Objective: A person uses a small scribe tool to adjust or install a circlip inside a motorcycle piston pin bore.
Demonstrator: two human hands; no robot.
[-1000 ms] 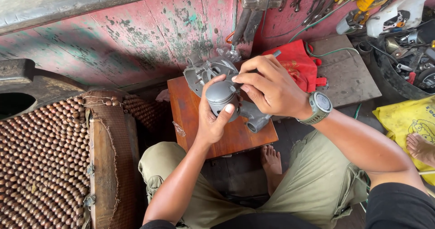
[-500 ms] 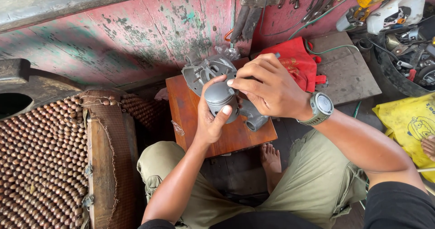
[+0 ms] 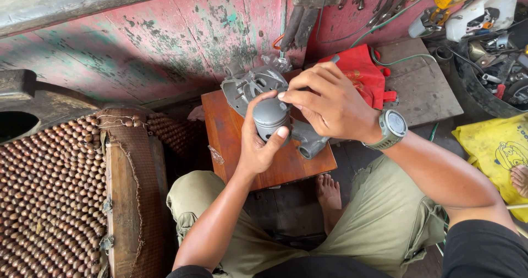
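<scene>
My left hand (image 3: 263,140) is wrapped around a grey metal piston (image 3: 270,117), held upright above a small reddish wooden board (image 3: 231,146). My right hand (image 3: 330,104), with a grey watch on its wrist, has its fingertips on the piston's top edge. Behind the piston a grey cast engine part (image 3: 250,85) with ribs rests on the board. Another grey metal tube piece (image 3: 311,143) lies under my right hand, partly hidden.
A beaded seat cover (image 3: 49,201) lies at the left. A worn red-painted wall (image 3: 165,36) stands behind. A red cloth bag (image 3: 363,71), hanging tools (image 3: 308,3), a tub of parts (image 3: 495,63) and a yellow bag (image 3: 495,151) are at the right. My bare foot (image 3: 329,192) rests below the board.
Both hands with the piston have stayed over the board; my right fingers have shifted slightly on the piston's top, and the view has moved a little.
</scene>
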